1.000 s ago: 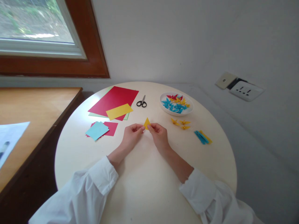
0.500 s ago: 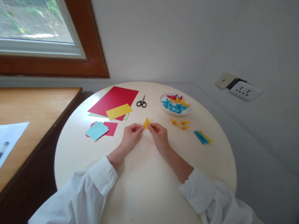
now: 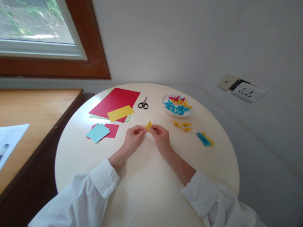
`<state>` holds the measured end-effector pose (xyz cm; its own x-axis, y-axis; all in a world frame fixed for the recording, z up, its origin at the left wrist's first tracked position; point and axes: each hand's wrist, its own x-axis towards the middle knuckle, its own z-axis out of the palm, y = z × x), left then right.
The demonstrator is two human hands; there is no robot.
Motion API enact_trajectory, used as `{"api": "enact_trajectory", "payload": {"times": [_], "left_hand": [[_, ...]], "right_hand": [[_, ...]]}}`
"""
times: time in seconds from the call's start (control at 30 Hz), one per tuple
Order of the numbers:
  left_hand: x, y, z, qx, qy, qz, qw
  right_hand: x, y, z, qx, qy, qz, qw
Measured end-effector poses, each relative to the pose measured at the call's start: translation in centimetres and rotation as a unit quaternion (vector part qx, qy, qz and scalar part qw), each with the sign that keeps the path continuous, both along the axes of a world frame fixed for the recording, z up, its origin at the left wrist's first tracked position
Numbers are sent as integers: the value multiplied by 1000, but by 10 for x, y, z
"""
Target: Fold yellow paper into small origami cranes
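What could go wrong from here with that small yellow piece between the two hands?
The yellow folded paper is pinched between the fingertips of the left hand and right hand, so an uneven pull might skew or tear it.

Three loose yellow paper cranes lie on the table just beyond the right hand; a sideways swing could knock or crush them.

Between the left hand (image 3: 134,135) and right hand (image 3: 161,135) is a paper (image 3: 149,125). On the table (image 3: 146,183) behind it lie scissors (image 3: 143,104); left of these, sheets (image 3: 115,101) with a card (image 3: 120,113) on top, squares (image 3: 98,133) before them. Right of the scissors stands a dish (image 3: 177,115), birds (image 3: 177,107) in it, loose birds (image 3: 186,124) before it, strips (image 3: 203,139) farther right.
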<state>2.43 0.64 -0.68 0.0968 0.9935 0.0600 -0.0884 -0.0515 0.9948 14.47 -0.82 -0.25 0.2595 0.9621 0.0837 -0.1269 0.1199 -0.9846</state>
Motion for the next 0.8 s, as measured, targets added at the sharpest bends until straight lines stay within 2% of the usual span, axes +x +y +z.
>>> {"api": "enact_trajectory", "payload": {"times": [0.17, 0.4, 0.53, 0.8], "left_hand": [[1, -2, 3, -22, -10, 22, 999], [1, -2, 8, -95, -140, 46, 985], [0, -2, 8, -108, -173, 32, 978], [-2, -1, 8, -109, -167, 6, 980]], "right_hand": [[0, 0, -1, -2, -3, -5, 1000], [0, 0, -4, 2, -54, 39, 998], [1, 1, -5, 16, -81, 38, 996], [1, 0, -5, 10, -82, 36, 996]]}}
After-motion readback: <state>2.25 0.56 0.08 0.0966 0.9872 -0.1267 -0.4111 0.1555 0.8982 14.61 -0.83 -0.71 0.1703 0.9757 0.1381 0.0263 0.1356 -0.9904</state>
